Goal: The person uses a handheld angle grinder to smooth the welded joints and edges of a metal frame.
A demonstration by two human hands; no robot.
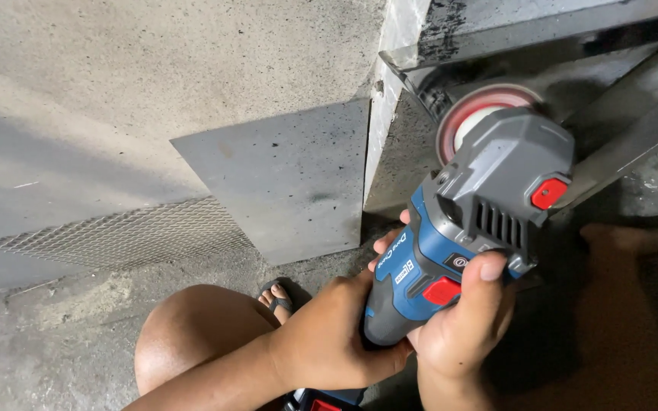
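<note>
A blue and grey cordless angle grinder (470, 228) with red buttons is gripped in both hands. My left hand (336, 327) wraps the lower part of its blue body. My right hand (462, 320) holds the body from the right, thumb lying beside a red switch. The grinder's reddish disc (472, 114) sits against a dark metal angle bar (527, 34) at the upper right.
A grey metal sheet (291, 175) and a strip of expanded mesh (123, 236) lean on the concrete wall (154, 68). My bare knee (192, 335) and a sandalled foot (276, 297) rest on the rough concrete floor. More dark metal bars (634, 129) slope at right.
</note>
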